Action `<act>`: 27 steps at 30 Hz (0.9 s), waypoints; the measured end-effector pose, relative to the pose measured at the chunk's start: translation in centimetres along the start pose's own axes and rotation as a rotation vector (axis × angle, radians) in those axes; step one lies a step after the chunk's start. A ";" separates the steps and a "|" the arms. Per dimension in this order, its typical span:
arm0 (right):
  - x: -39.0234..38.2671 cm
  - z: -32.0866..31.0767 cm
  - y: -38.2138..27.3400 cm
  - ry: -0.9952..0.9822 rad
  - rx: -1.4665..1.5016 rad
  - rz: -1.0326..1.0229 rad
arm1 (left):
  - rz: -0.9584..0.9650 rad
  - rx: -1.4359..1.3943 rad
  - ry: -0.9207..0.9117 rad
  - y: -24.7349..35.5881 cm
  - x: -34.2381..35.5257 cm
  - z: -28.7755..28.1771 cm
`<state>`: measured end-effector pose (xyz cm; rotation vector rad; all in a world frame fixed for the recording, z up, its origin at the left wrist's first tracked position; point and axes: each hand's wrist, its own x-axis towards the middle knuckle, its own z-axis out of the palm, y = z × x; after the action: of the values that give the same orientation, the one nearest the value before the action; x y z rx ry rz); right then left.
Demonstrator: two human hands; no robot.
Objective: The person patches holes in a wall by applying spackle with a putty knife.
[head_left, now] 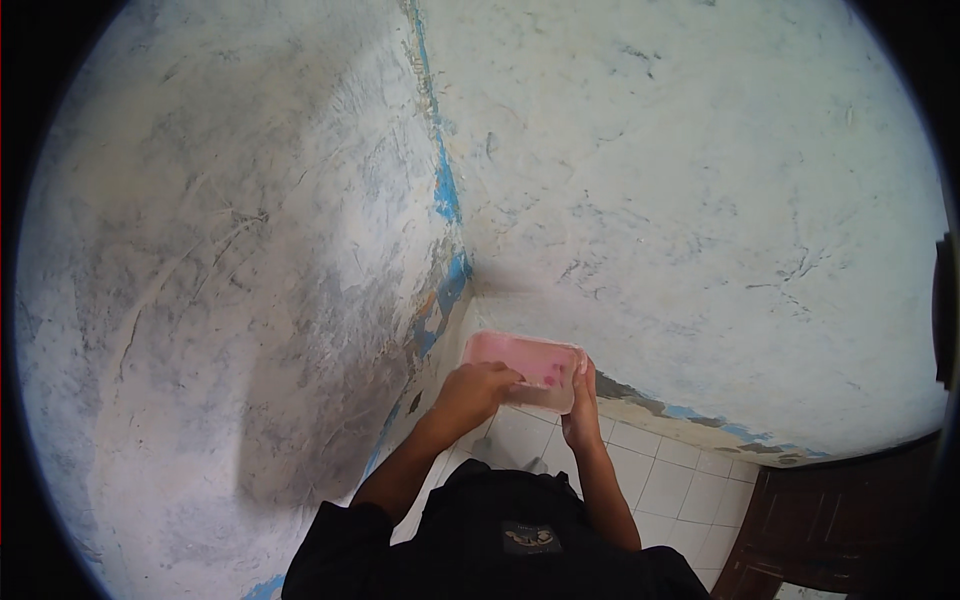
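A pink rectangular plastic tub (pixel 525 351) with rounded corners is in front of me, near where two walls meet. Whitish smears cover its rim and near side, and a few darker pink spots show toward its right end. My left hand (pixel 472 396) is closed at the tub's near left edge, its fingertips reaching over the rim. Whether anything small is under those fingers cannot be made out. Along the right end of the tub, my right hand (pixel 582 408) grips the side, with fingers running up past the corner.
On the left stands a patchy grey-white wall (pixel 230 250); another whitish wall (pixel 700 220) is ahead and right. Flaking blue paint (pixel 446 190) marks their corner. Below lie white floor tiles (pixel 650 485). A dark brown wooden door (pixel 830 520) is at lower right.
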<state>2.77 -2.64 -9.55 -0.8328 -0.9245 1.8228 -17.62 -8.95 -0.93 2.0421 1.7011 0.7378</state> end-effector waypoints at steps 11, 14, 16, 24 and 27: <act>0.6 0.4 0.1 0.013 0.019 -0.005 | -0.045 0.101 0.068 -0.2 0.2 0.1; 0.5 0.0 0.5 0.047 0.081 0.030 | 0.053 -0.050 0.140 0.1 0.5 -0.4; 0.5 0.6 -0.3 0.111 0.069 0.034 | 0.033 -0.078 0.118 0.3 0.6 -0.7; 1.4 0.2 -2.2 0.105 0.140 -0.004 | -0.006 -0.436 0.360 1.3 3.9 -6.5; 1.7 0.2 -3.2 0.091 0.139 -0.019 | 0.068 -0.562 0.631 4.0 6.9 -11.9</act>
<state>3.31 -0.17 -7.00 -0.8108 -0.7368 1.7953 -20.92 -3.43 11.87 1.5564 1.4554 1.7913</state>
